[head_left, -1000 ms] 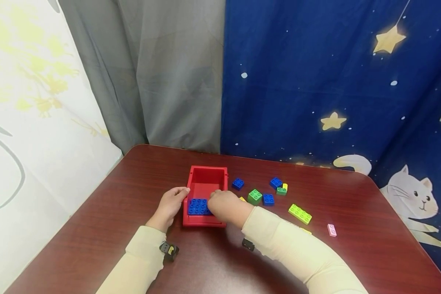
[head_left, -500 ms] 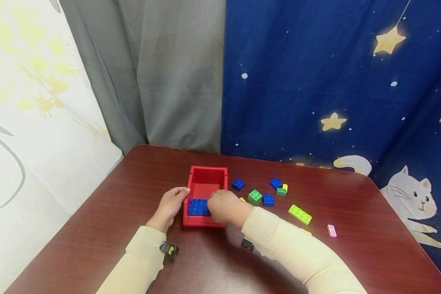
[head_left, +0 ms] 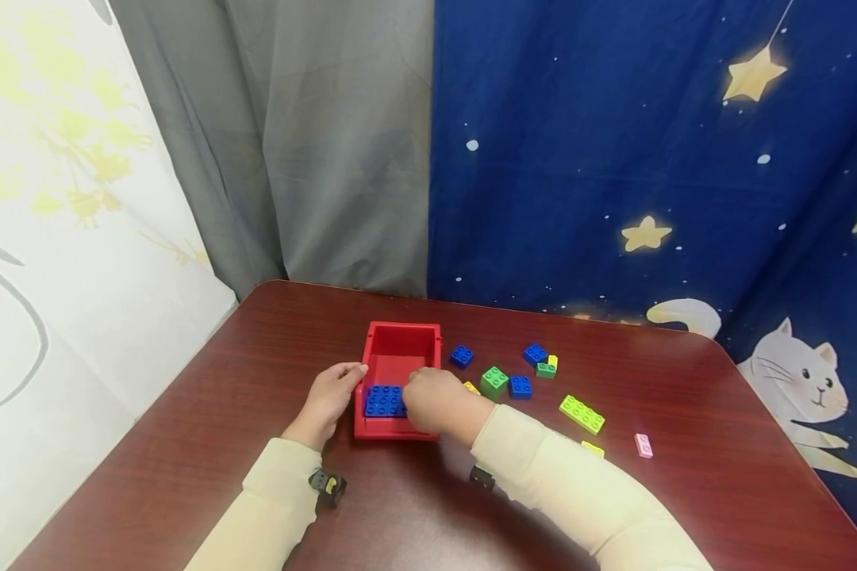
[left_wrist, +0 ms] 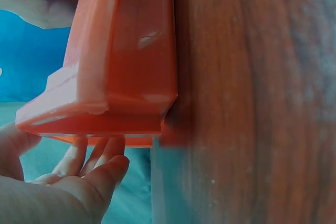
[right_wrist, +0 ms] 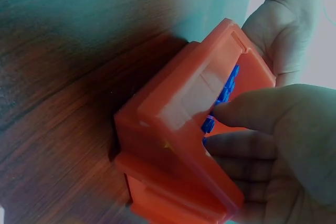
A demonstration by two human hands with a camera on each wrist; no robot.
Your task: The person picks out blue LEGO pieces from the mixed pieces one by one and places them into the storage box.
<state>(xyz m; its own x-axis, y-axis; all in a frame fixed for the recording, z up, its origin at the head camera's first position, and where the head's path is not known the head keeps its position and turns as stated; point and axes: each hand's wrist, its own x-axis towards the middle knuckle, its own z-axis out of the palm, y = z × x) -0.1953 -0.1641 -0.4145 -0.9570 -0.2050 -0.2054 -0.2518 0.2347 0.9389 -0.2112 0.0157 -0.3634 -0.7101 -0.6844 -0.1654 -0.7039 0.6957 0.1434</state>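
A red box stands on the table, with blue studded bricks side by side at its near end. My left hand grips the box's left side, thumb on the rim and the other fingers against the outer wall, as the left wrist view shows. Reaching over the right rim, my right hand pinches a blue brick between thumb and forefinger inside the box. That hand hides the right part of the brick row in the head view.
Right of the box lie loose bricks: blue, green, lime, pink and yellow among them. The right forearm passes close to the yellow one. A curtain hangs behind the table's far edge.
The head view has shifted very slightly. Both hands, the box and the loose bricks keep their places.
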